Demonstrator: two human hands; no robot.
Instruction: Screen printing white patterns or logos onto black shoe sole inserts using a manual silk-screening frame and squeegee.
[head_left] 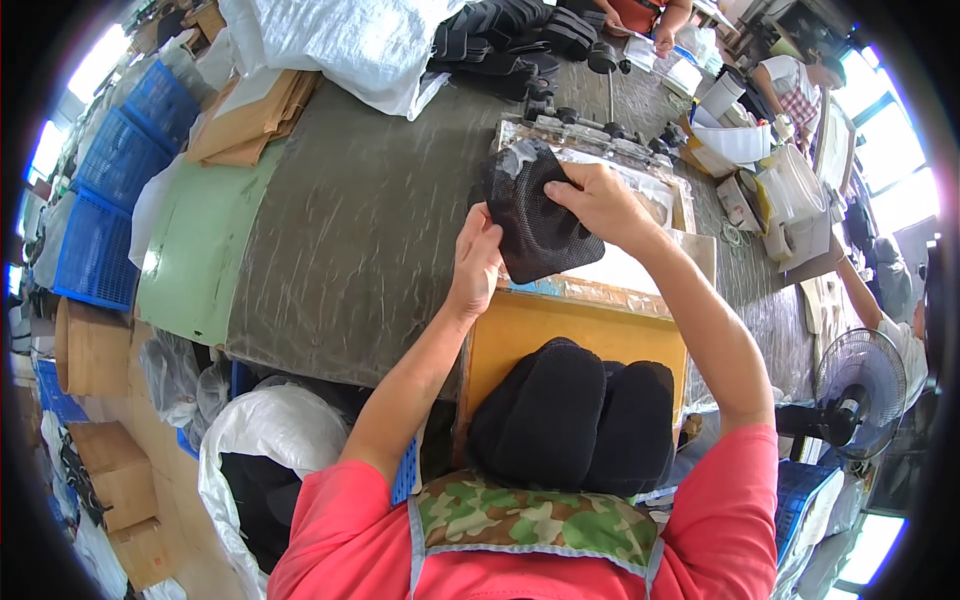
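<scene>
Between my two hands is a black mesh fabric piece (535, 225) with rounded corners, held up above a framed printing screen (630, 285). My left hand (475, 260) grips its left edge, thumb against the fabric. With thumb and fingers closed, my right hand (600, 205) pinches its upper right side. Part of the frame is hidden behind the fabric and my right forearm. Metal clamps (585, 122) line the far end of the frame. Close to my body, a pile of black padded fabric pieces (570, 415) rests on a yellow board (530, 325).
A dark worktable (340, 230) stretches left, with a green board (195, 250) and brown paper sheets (245, 120). Black pieces (490, 60) lie stacked at the back. Tubs (795, 185) stand right, near a fan (860, 390). A white sack (265, 440) sits lower left. Other people work beyond.
</scene>
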